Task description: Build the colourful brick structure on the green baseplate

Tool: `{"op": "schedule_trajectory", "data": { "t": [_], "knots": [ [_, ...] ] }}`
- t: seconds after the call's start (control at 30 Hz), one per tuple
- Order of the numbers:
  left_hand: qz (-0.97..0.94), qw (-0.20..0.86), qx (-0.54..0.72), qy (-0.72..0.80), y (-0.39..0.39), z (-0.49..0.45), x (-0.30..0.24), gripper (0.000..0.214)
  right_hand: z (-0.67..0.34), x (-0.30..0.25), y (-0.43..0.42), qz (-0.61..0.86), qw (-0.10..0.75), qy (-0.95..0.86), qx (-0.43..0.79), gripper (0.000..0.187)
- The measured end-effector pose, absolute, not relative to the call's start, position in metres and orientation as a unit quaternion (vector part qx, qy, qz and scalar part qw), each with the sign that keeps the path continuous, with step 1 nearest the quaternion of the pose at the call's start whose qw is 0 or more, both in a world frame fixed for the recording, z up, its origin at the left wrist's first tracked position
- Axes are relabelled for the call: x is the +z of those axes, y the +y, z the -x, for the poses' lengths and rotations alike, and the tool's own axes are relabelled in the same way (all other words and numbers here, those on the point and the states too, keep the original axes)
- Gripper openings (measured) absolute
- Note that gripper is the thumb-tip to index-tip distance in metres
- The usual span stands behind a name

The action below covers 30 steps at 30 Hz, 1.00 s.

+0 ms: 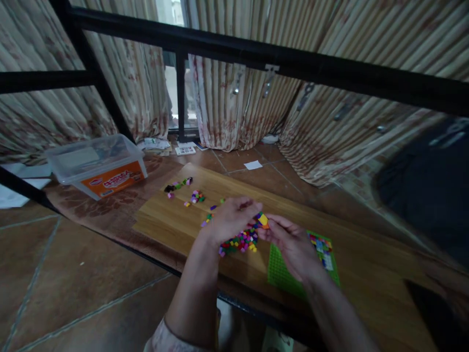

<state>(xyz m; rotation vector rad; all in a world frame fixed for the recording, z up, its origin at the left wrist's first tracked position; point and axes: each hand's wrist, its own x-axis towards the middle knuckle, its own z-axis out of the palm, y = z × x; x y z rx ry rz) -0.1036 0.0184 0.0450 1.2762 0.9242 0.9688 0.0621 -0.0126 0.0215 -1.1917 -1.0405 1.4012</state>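
My left hand [232,220] and my right hand [291,247] meet above a light wooden board [172,225]. Between their fingertips is a small assembly of plastic bricks [262,221], yellow and orange with some blue, and both hands appear to pinch it. Directly below lies a heap of tiny multicoloured bricks [240,242]. Under my right hand sits a green studded baseplate [284,271], with a patch of coloured bricks [321,247] on its far part. Further up the board are smaller groups of loose bricks [197,197].
A clear plastic tub [97,164] with an orange label stands left of the board, on a brown patterned mat. Black metal bars [179,93] cross the view ahead, with striped curtains [234,107] behind them. Papers lie on the tiled floor beyond. A dark cloth [421,190] hangs at right.
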Motion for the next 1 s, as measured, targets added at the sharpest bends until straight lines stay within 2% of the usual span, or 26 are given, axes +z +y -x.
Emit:
{"op": "schedule_trajectory", "data": {
  "t": [0.1,0.33,0.57,0.7,0.83,1.0],
  "knots": [
    [-0.551,0.661,0.379,0.34,0.013,0.08,0.045,0.024,-0.074,0.026,-0.024,0.494,0.527,-0.459,0.517,0.027],
    [-0.6,0.616,0.397,0.321,0.007,0.057,0.038,0.018,-0.092,0.013,-0.038,0.496,0.609,-0.474,0.398,0.024],
    [-0.6,0.609,0.426,0.297,0.003,0.043,0.035,0.022,-0.107,0.012,-0.043,0.487,0.604,-0.556,0.298,0.021],
    [-0.629,0.599,0.402,0.29,0.002,0.042,0.036,0.026,-0.115,0.016,-0.045,0.48,0.589,-0.6,0.251,0.02],
    [-0.65,0.585,0.382,0.299,0.0,0.041,0.036,0.023,-0.118,0.019,-0.045,0.484,0.586,-0.598,0.256,0.017],
    [-0.622,0.605,0.381,0.32,-0.001,0.036,0.033,0.027,-0.118,0.022,-0.045,0.475,0.591,-0.557,0.34,0.015]
  ]
}}
